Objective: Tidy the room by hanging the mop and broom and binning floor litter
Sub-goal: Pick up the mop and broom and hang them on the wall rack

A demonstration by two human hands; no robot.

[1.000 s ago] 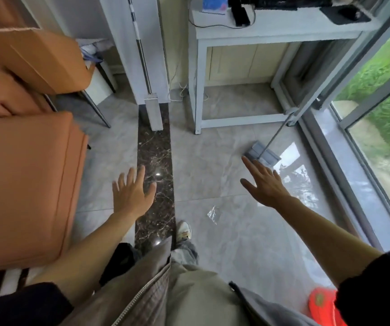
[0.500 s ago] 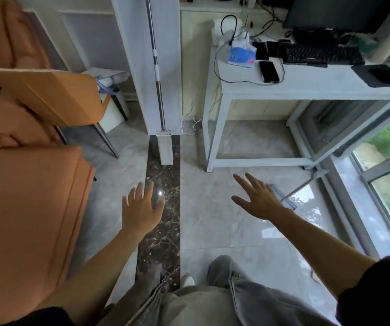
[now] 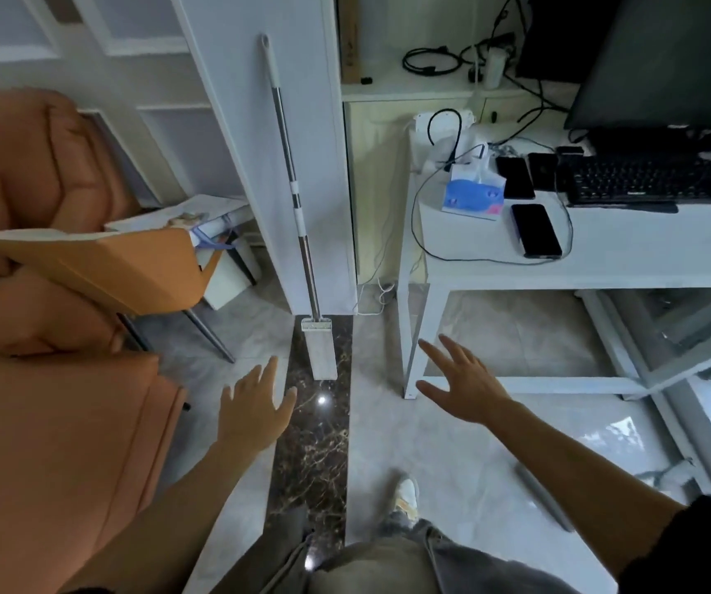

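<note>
1. Both hands empty, fingers spread wide: left hand (image 3: 255,411) and right hand (image 3: 467,381) low over the floor (image 3: 452,443).
2. Flat mop (image 3: 302,233) straight ahead, leaning on the white pillar (image 3: 238,122), pad down on the dark floor strip.
3. Grab the silver pole in the middle, then lift straight up.
4. Maybe the broom handle (image 3: 544,497) lying by the right arm; hard to tell.

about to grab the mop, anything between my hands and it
Nothing visible. The mop leans on the white pillar, its head on the dark floor strip just ahead of the open left hand and right hand.
</note>
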